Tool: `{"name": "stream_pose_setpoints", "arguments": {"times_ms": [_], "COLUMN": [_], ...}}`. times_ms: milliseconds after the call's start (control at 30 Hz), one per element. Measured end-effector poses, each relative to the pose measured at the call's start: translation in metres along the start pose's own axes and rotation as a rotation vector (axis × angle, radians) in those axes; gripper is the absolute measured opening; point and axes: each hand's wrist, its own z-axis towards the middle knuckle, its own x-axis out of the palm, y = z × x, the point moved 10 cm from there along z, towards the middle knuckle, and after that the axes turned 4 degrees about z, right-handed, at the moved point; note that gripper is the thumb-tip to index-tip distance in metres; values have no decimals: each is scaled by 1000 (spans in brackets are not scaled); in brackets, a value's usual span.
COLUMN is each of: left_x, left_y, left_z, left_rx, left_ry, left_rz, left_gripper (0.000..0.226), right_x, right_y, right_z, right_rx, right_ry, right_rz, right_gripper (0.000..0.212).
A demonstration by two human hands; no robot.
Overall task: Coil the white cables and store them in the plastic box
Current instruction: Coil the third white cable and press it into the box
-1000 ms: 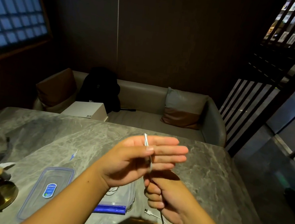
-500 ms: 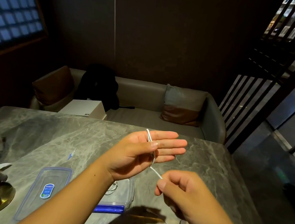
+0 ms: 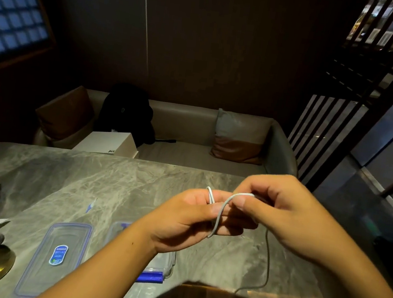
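While the left hand (image 3: 182,219) keeps white cable (image 3: 219,213) loops around its fingers at frame centre, the right hand (image 3: 278,216) pinches the strand; the plastic box (image 3: 169,264) sits lower centre on the table (image 3: 87,180).

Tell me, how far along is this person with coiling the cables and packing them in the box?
Early to midway. Done: the lid lies off beside the plastic box on the table; the arm hides most of the box. In hand: the left hand holds a few loops of white cable while the right hand lays another. Left: the loose tail trailing down, then boxing the coil and closing the lid.
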Motion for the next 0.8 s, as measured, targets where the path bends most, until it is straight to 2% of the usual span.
{"name": "stream_pose_setpoints", "arguments": {"times_ms": [100,400,800], "left_x": [5,28,41], "left_y": [0,11,1], "left_z": [-2,-4,-1], "left_rx": [-4,-100,-68], "left_ry": [28,168,198], "left_rz": [-88,-84,-55], "left_gripper": [38,51,45], "right_x": [-9,-8,-16], "right_y": [1,-2,-3], "right_z": [6,20,19], "right_rx": [-23,-51,-107], "right_ry": [-15,14,-37], "right_rz": [-8,-7,60], "right_gripper": [15,8,6]}}
